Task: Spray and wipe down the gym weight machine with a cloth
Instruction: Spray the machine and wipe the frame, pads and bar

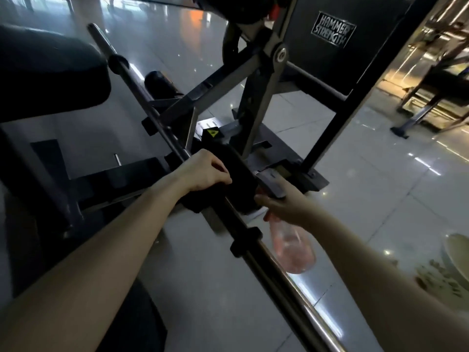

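Note:
A long steel bar (276, 271) of the weight machine runs from the upper left down to the lower right. My left hand (203, 171) grips a black cloth (239, 184) that is wrapped over the bar near its middle. My right hand (281, 203) holds a clear pink spray bottle (294, 247) by its neck, just right of the bar, with the bottle body hanging below the hand. The bottle's nozzle is hidden against the dark cloth. The machine's dark frame (264, 80) stands behind the bar.
A black padded seat (50, 72) lies at the upper left. A black panel with a Hammer Strength label (332, 29) stands behind. A black collar (245, 241) clamps the bar below the cloth. Glossy grey floor tiles (380, 189) spread to the right, with another machine's frame (429, 97) beyond.

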`<state>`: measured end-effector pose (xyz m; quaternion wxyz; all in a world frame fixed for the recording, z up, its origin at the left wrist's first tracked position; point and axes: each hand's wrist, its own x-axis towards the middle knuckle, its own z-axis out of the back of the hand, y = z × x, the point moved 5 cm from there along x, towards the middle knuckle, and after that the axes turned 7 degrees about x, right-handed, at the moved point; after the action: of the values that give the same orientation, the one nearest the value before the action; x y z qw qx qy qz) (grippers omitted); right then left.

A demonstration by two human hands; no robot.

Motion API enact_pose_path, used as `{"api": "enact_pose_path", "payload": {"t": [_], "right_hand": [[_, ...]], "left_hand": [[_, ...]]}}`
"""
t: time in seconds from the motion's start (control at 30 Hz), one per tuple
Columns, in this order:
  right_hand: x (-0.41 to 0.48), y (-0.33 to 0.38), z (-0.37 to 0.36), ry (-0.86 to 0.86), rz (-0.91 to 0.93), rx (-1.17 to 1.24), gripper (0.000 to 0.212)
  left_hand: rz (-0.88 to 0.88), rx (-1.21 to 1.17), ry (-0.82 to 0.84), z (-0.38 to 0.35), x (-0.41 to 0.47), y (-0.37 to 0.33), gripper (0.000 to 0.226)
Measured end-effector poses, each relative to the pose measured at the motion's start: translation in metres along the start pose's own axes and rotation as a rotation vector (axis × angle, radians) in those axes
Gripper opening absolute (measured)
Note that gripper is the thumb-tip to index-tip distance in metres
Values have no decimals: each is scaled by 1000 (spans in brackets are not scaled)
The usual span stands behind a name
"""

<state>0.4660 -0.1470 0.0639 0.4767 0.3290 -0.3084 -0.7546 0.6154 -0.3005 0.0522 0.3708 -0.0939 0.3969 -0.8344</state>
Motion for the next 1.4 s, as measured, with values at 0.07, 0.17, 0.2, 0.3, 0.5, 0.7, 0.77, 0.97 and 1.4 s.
{"api": "enact_pose_path", "payload": {"t": [0.07, 0.17, 0.2, 0.3, 0.5, 0.7, 0.77, 0.97, 1.4], "right_hand": [[5, 1, 6, 13, 16, 48, 13], [8, -8, 17, 50, -22, 208, 41], [8, -13, 22, 46, -31, 264, 43], [6, -24, 30, 3, 2, 399, 31], [12, -61, 38, -22, 130, 459, 32], [44, -103, 24, -26, 161, 547, 33], [50, -111, 12, -13, 187, 533, 32], [78, -121, -9, -83, 206, 493, 84], [67, -118, -20, 211, -29, 896, 35]], "left_hand": [[-4, 15, 12, 3, 10, 2, 11], [41, 78, 12, 1, 17, -3, 32], [63, 127, 22, -1, 20, -8, 40], [138, 336, 41, -8, 24, -24, 71], [104, 716, 159, -42, 25, -46, 116], [151, 1053, 78, -62, 30, -66, 116], [185, 1041, 87, -65, 29, -66, 112], [218, 924, 0, -67, 24, -61, 111], [164, 722, 86, -26, 30, -45, 64]]}}
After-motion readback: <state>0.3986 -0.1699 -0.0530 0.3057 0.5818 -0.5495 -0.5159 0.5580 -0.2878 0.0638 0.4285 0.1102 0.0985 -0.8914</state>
